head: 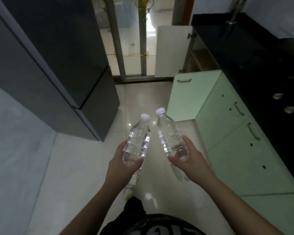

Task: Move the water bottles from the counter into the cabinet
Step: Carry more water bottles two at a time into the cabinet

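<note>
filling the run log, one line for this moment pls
left hand: holds bottle | right hand: holds second bottle | cabinet door: open

Open floor [141, 99] runs ahead mid-frame between the dark fridge [61, 65] at left and my right-hand cabinets [227, 133]; two open doors [190, 95] jut into it.

Both water bottles [137, 141] [172, 138] are clear, shiny plastic with white plastic caps [145, 116]. The floor [78, 167] is smooth, glossy tile that throws back light. The fridge [58, 53] looks dark, smooth and a bit shiny. The cabinet doors [241, 150] are smooth, pale green, with metal handles [253, 131]. The surface [261, 68] looks like black, polished stone.
</note>
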